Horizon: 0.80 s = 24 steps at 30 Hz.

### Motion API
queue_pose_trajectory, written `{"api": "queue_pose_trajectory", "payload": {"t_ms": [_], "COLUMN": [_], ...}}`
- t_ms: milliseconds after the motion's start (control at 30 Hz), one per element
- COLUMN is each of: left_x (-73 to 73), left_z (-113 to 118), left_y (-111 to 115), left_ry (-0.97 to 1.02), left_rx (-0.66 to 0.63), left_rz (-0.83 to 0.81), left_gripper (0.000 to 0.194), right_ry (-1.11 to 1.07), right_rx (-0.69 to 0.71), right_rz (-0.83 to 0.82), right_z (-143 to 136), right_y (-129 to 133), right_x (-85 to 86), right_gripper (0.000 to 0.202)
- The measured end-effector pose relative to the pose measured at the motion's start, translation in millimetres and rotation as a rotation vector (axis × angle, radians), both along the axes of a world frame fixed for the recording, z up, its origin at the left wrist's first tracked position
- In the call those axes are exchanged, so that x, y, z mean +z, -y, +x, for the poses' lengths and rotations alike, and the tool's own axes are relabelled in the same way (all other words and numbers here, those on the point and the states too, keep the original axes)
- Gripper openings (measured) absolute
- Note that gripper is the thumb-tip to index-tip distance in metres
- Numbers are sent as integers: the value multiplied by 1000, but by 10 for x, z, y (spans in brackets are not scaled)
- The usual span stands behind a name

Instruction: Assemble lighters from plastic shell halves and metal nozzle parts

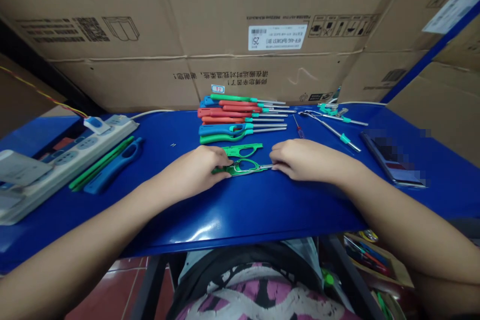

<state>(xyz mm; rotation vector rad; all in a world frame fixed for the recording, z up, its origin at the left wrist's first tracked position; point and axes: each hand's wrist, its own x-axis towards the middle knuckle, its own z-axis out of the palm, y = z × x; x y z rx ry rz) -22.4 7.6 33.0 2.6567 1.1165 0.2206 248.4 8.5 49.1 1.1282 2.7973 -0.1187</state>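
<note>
On the blue table in front of me lies an opened green gas lighter (258, 168), its trigger loop and a thin wire showing. My left hand (200, 167) is closed around its handle end, thumb on the near side. The fingers of my right hand (302, 160) pinch the metal tube (265, 166) that sticks out to the right; its far end is hidden by the hand. Just behind, a loose green casing half (243, 150) lies flat, close to my left fingertips.
Several long lighters (225, 131) in blue, red and green lie stacked behind. A small screwdriver (299, 130) and loose metal tubes (339, 135) are at the right, beside a phone (390, 157). Casing halves (112, 167) and a power strip (75, 160) sit left. A cardboard box (217, 40) stands behind.
</note>
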Motion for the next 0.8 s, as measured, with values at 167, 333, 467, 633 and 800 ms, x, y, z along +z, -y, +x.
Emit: {"api": "queue_pose_trajectory", "payload": {"t_ms": [167, 333, 467, 633, 800], "left_x": [-37, -53, -79, -128, -136], "left_z": [13, 87, 156, 171, 165], "left_y": [6, 72, 136, 136, 128], "left_ry": [16, 67, 101, 158, 180], "left_rx": [21, 13, 5, -36, -18], "left_rz": [0, -6, 16, 25, 22], "left_gripper": [22, 23, 22, 20, 24], "right_ry": [-198, -489, -531, -505, -508], "right_rx": [19, 26, 52, 60, 35], "right_rz": [-81, -27, -36, -12, -29], "right_z": [49, -81, -196, -242, -266], "right_y": [-38, -44, -45, -49, -38], "right_x": [-27, -218, -368, -414, -420], "right_gripper": [14, 19, 19, 17, 15]}}
